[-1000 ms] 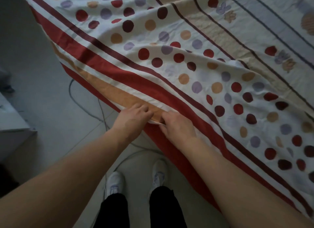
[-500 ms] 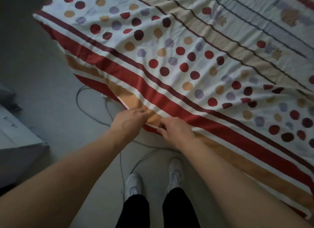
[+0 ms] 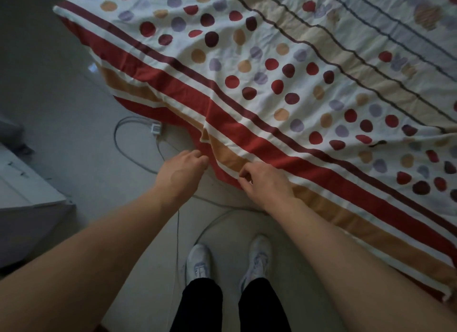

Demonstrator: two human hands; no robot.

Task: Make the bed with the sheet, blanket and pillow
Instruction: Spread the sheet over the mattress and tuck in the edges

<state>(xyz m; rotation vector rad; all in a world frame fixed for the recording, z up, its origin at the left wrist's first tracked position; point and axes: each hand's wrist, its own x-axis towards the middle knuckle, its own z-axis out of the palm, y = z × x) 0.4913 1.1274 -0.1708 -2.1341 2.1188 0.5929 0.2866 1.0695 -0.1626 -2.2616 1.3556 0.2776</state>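
A sheet (image 3: 272, 89) with red, orange and white stripes and coloured dots lies spread over the bed, its striped border hanging over the near side. My left hand (image 3: 181, 169) is at the red hem. Its fingers are loosely curled and the tips touch the cloth without closing round it. My right hand (image 3: 265, 182) rests on the border a little to the right, with thumb and forefinger pinching the orange and white stripe. A fold of the border (image 3: 206, 136) hangs just above my left hand. No blanket or pillow is in view.
Grey cables (image 3: 128, 148) loop across the pale floor from a white plug block (image 3: 156, 128) beside the bed. A white piece of furniture (image 3: 22, 183) stands at the left. My feet in white shoes (image 3: 199, 262) are close to the bed's side.
My hands have moved apart along the border. The left hand has let go of the hem it gripped before. The sheet's edge has dropped and now lies flatter over the side.
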